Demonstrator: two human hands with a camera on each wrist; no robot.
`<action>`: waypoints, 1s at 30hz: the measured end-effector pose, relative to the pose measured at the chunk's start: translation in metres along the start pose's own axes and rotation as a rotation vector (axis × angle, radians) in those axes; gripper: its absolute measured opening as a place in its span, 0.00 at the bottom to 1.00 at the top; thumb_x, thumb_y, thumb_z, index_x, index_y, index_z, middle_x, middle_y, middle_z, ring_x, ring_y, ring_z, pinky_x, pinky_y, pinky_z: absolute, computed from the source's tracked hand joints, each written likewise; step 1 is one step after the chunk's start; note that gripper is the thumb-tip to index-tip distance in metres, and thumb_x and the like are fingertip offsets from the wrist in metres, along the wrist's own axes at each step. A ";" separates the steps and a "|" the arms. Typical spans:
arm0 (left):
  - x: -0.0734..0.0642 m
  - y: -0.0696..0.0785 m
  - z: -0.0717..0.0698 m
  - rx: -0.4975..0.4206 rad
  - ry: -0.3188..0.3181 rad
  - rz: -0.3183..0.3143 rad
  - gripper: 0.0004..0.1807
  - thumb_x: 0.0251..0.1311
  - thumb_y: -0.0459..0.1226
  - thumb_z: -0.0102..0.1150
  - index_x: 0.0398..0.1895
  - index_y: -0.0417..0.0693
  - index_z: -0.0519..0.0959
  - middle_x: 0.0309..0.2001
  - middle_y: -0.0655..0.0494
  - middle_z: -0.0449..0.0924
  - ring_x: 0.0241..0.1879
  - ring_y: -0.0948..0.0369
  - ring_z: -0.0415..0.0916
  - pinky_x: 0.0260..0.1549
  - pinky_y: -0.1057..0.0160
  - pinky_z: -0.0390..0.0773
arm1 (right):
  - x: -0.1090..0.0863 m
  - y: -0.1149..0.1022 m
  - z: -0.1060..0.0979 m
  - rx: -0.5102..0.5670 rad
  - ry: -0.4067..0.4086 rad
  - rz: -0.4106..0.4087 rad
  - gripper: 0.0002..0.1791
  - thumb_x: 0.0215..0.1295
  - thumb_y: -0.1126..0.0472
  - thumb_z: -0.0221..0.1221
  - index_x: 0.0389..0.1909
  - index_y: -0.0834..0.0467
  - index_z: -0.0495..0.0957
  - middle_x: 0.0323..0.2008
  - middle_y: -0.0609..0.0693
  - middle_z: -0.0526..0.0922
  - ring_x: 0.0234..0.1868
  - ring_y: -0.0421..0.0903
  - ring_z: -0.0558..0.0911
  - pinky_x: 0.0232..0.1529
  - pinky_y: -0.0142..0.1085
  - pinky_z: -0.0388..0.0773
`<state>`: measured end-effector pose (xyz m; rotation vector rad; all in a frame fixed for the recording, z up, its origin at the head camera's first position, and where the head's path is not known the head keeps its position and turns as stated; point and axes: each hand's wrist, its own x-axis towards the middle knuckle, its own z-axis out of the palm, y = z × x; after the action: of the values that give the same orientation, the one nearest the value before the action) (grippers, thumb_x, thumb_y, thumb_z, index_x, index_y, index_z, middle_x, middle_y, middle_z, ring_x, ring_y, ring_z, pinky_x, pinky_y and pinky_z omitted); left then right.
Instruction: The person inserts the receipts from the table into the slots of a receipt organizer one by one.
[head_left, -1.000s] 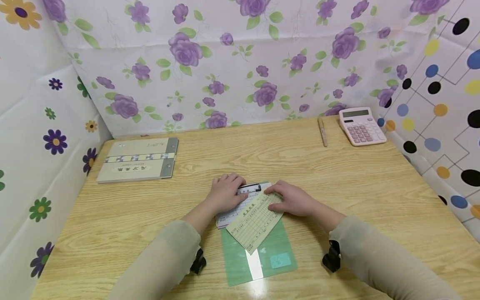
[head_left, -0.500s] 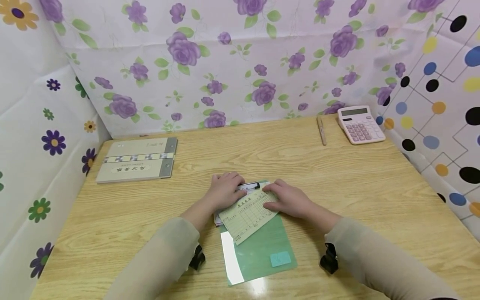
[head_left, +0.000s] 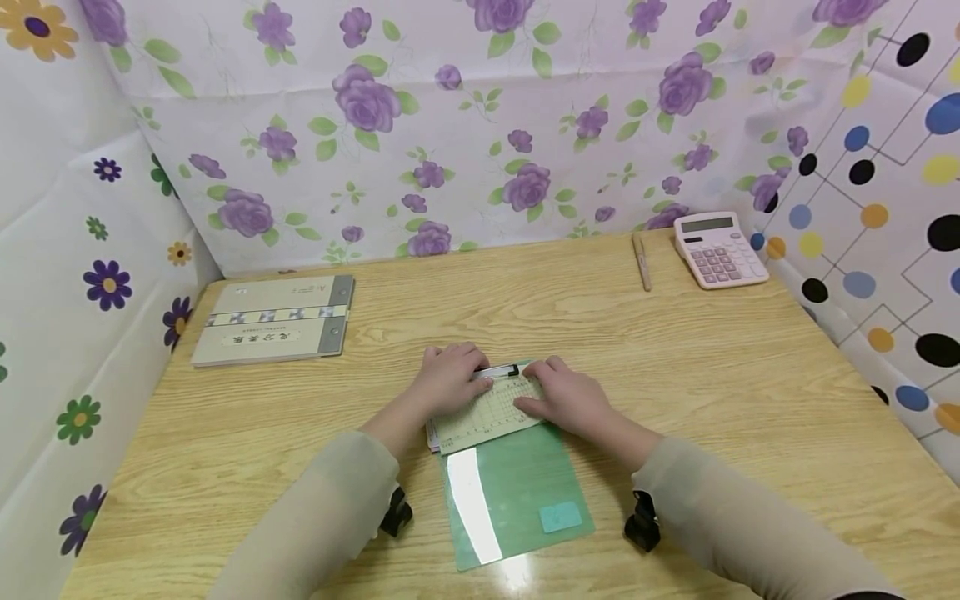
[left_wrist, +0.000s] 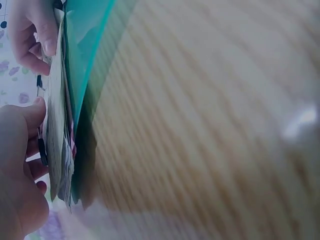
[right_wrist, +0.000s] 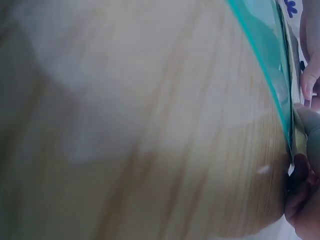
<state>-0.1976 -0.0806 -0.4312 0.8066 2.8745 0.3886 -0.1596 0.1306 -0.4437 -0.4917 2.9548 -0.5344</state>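
Both hands meet over a small stack of paper slips (head_left: pixel 483 414) that lies on the upper end of a green plastic board (head_left: pixel 517 492), near the middle of the tabletop (head_left: pixel 675 375). The left hand (head_left: pixel 448 382) sits at about 9 o'clock of the stack, its fingers curled over the top left corner beside a black clip (head_left: pixel 501 372) at the stack's 12 o'clock edge. In the left wrist view the left hand (left_wrist: pixel 17 175) has its thumb against the edge of the slips (left_wrist: pixel 57 135), with the green board (left_wrist: pixel 82 65) just beneath them; that grip is closed on the stack. The right hand (head_left: pixel 564 396) lies at 3 o'clock of the slips, fingers bent and fingertips resting on the top sheet's right end; whether it pinches the paper or only presses it flat I cannot tell. The right wrist view is blurred, showing only the board's edge (right_wrist: pixel 265 75) and a fingertip.

At 10 o'clock of the hands a beige book (head_left: pixel 273 318) lies flat. At 1 o'clock, near the far edge, a pen (head_left: pixel 641 262) lies just beside a pink calculator (head_left: pixel 718 249).
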 end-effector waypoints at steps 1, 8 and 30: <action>0.000 0.000 0.000 0.004 0.001 0.000 0.14 0.63 0.51 0.53 0.46 0.55 0.78 0.44 0.62 0.73 0.48 0.60 0.69 0.44 0.53 0.57 | 0.000 -0.001 0.001 -0.008 0.008 0.010 0.29 0.58 0.39 0.59 0.53 0.55 0.74 0.44 0.52 0.74 0.27 0.47 0.75 0.28 0.43 0.73; -0.003 -0.001 0.001 0.019 0.027 0.023 0.16 0.62 0.51 0.55 0.47 0.53 0.77 0.45 0.60 0.74 0.48 0.58 0.69 0.45 0.52 0.58 | 0.003 -0.004 -0.001 -0.021 -0.005 0.036 0.32 0.57 0.37 0.59 0.54 0.56 0.71 0.44 0.54 0.75 0.25 0.48 0.74 0.22 0.41 0.71; -0.005 0.001 0.007 0.096 0.069 0.026 0.17 0.62 0.52 0.54 0.47 0.54 0.77 0.45 0.61 0.73 0.50 0.59 0.69 0.48 0.53 0.59 | 0.009 0.001 -0.005 -0.011 -0.099 0.023 0.40 0.53 0.32 0.59 0.62 0.50 0.68 0.45 0.55 0.74 0.28 0.48 0.74 0.23 0.42 0.70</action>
<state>-0.1916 -0.0810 -0.4376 0.8638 2.9693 0.2887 -0.1690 0.1307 -0.4395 -0.4705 2.8667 -0.4771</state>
